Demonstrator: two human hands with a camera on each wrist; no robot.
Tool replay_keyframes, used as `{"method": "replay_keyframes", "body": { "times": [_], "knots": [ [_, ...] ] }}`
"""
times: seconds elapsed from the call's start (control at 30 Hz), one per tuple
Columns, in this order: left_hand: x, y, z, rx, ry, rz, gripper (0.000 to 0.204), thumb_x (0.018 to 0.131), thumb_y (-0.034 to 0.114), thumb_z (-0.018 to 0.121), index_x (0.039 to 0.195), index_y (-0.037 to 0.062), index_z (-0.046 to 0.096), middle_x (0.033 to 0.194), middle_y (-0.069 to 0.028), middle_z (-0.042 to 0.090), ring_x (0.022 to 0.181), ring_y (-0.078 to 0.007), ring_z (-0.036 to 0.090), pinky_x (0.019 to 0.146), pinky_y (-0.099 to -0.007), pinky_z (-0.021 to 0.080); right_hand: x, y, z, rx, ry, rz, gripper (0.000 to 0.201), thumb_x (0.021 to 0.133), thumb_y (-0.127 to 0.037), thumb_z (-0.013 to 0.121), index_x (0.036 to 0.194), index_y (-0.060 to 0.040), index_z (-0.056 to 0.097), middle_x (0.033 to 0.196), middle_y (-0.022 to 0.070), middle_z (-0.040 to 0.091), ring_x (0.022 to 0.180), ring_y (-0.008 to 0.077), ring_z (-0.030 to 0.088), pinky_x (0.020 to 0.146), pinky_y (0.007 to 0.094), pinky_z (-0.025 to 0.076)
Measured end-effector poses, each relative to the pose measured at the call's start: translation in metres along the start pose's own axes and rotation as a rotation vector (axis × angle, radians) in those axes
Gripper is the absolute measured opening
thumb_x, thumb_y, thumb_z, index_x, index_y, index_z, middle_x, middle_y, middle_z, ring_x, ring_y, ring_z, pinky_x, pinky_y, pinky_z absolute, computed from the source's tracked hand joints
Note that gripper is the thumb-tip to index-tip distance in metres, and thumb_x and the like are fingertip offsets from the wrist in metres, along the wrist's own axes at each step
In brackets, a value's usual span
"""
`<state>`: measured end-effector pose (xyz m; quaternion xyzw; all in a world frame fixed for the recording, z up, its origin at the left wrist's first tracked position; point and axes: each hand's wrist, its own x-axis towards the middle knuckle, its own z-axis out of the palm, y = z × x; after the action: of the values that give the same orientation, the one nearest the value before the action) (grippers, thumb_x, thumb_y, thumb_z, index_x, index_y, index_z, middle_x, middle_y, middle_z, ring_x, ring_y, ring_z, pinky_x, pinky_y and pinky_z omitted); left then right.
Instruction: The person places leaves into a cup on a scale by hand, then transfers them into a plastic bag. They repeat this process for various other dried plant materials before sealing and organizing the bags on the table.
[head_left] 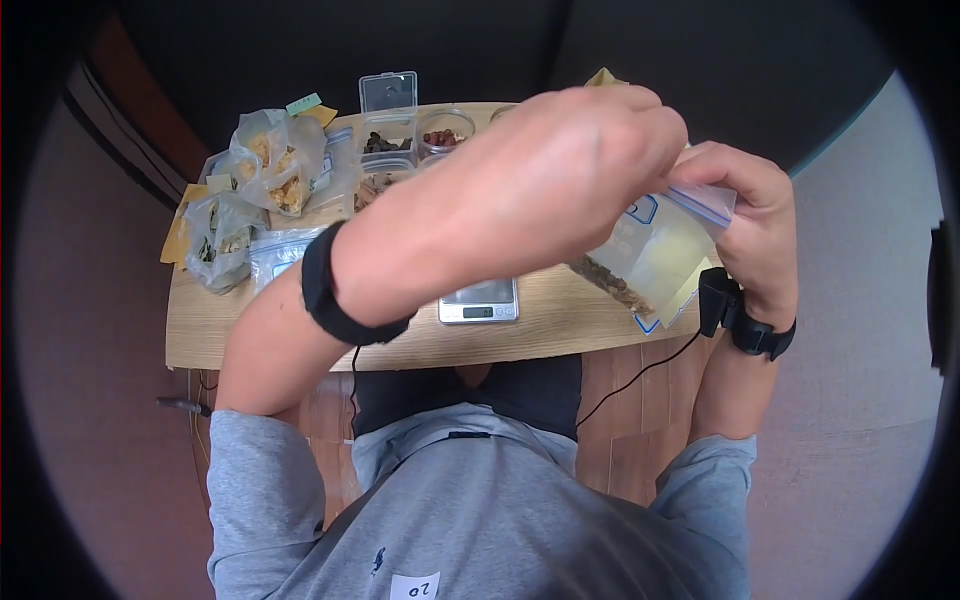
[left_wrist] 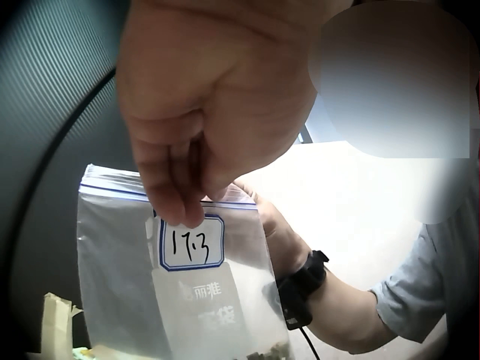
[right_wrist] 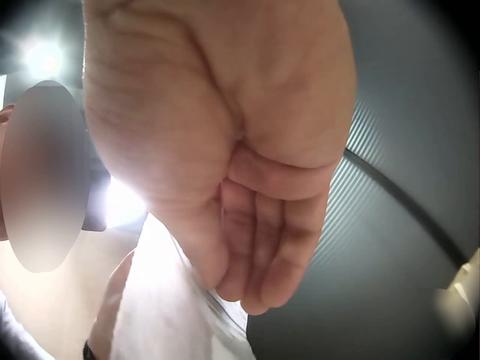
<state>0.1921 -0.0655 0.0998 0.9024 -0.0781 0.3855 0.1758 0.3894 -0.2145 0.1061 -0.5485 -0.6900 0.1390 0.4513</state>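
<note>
A clear zip bag (head_left: 640, 245) hangs tilted above the table's right side, brown dried pieces (head_left: 612, 284) gathered along its bottom. My left hand (head_left: 625, 140) reaches across and pinches the bag's zip strip near the top. In the left wrist view its fingertips lie just above a blue-framed label (left_wrist: 191, 244) reading "17.3". My right hand (head_left: 755, 205) grips the other end of the zip strip, with thumb and fingers on the bag's edge in the right wrist view. Below the left forearm stands a small digital scale (head_left: 480, 312), partly covered by the arm.
Plastic bags of dried goods (head_left: 275, 160) crowd the table's left end, beside a flat zip bag (head_left: 275, 255). Clear boxes hold dark pieces (head_left: 388, 143) and reddish dried fruit (head_left: 445, 134). The left forearm hides the middle of the table (head_left: 400, 345). A cable runs from the right wrist.
</note>
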Motion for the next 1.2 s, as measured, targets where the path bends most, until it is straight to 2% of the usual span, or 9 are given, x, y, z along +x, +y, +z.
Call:
{"method": "replay_keyframes", "body": {
  "times": [0.07,0.1,0.2,0.33,0.5,0.67,1.0,1.07,1.2],
  "knots": [
    [-0.005,0.004,0.003,0.007,0.047,0.032,0.014,0.09,0.004,0.075,0.095,0.0004,0.063,0.088,-0.0136,0.061,0.08,-0.0345,0.064,0.071,-0.043,0.053,-0.003,-0.004,0.0,-0.13,-0.004,-0.129,0.012,0.086,0.002,0.077,0.097,0.0028,0.075,0.097,0.0099,0.078,0.09,0.0183,0.075,0.082,0.0296,0.058],
    [-0.008,0.005,0.004,-0.009,0.038,0.03,0.015,0.09,0.004,0.076,0.097,0.0011,0.063,0.089,-0.0128,0.06,0.08,-0.0336,0.064,0.071,-0.0422,0.053,-0.006,-0.007,0.003,-0.135,0.003,-0.129,0.012,0.086,0.002,0.077,0.097,0.0028,0.075,0.097,0.0099,0.078,0.09,0.0183,0.075,0.082,0.0296,0.058],
    [-0.012,0.009,0.002,-0.068,0.022,0.02,0.015,0.089,0.003,0.077,0.1,0.0026,0.065,0.091,-0.0111,0.059,0.08,-0.0318,0.064,0.07,-0.0408,0.053,-0.013,-0.01,0.014,-0.271,0.076,-0.263,0.018,0.078,0.005,0.073,0.096,0.0023,0.074,0.095,0.0147,0.076,0.089,0.0266,0.076,0.08,0.0332,0.059],
    [-0.016,0.009,0.0,-0.084,-0.041,0.005,0.015,0.085,0.001,0.078,0.097,0.0042,0.069,0.093,-0.0093,0.061,0.08,-0.0284,0.065,0.069,-0.0389,0.054,-0.023,-0.014,0.022,-0.342,0.064,-0.259,0.023,0.075,0.009,0.067,0.096,0.0016,0.073,0.095,0.0146,0.075,0.087,0.0297,0.075,0.076,0.0362,0.059],
    [-0.029,0.01,0.009,-0.067,-0.078,0.079,0.016,0.079,-0.003,0.076,0.093,0.0029,0.071,0.095,-0.0091,0.062,0.081,-0.026,0.067,0.067,-0.0372,0.056,-0.036,-0.013,0.027,-0.379,0.048,-0.28,0.029,0.072,0.016,0.065,0.097,0.0019,0.072,0.096,0.0145,0.074,0.087,0.0313,0.074,0.075,0.0386,0.059],
    [-0.042,0.012,0.015,-0.111,-0.082,0.089,0.017,0.079,-0.005,0.073,0.095,0.0016,0.072,0.097,-0.0104,0.063,0.083,-0.0279,0.068,0.069,-0.0373,0.057,-0.049,-0.007,0.027,-0.454,0.064,-0.343,0.022,0.076,0.012,0.069,0.095,0.0005,0.07,0.1,0.0145,0.071,0.092,0.0317,0.073,0.077,0.0382,0.059],
    [-0.05,0.017,0.029,-0.032,-0.151,0.123,0.017,0.08,0.001,0.073,0.096,0.0012,0.069,0.103,-0.012,0.066,0.085,-0.0291,0.07,0.072,-0.0384,0.058,-0.061,-0.007,0.024,-0.519,-0.024,-0.25,0.014,0.08,0.005,0.072,0.092,0.0015,0.066,0.1,0.0148,0.07,0.091,0.031,0.071,0.078,0.0393,0.059],
    [-0.053,0.019,0.026,-0.033,-0.13,0.139,0.018,0.081,0.003,0.073,0.098,0.0018,0.067,0.105,-0.0125,0.068,0.086,-0.029,0.071,0.072,-0.0391,0.058,-0.064,-0.001,0.017,-0.609,0.117,-0.257,0.015,0.079,0.005,0.073,0.092,0.0015,0.065,0.098,0.0142,0.069,0.091,0.0312,0.07,0.078,0.0392,0.058],
    [-0.054,0.022,0.027,-0.025,-0.105,0.141,0.018,0.082,0.004,0.072,0.099,0.0025,0.066,0.106,-0.013,0.069,0.088,-0.0288,0.071,0.073,-0.0391,0.058,-0.067,-0.004,0.022,-0.562,0.141,-0.256,0.016,0.078,0.006,0.073,0.091,0.0007,0.064,0.096,0.0137,0.068,0.092,0.0314,0.07,0.078,0.0389,0.057]
  ]
}}
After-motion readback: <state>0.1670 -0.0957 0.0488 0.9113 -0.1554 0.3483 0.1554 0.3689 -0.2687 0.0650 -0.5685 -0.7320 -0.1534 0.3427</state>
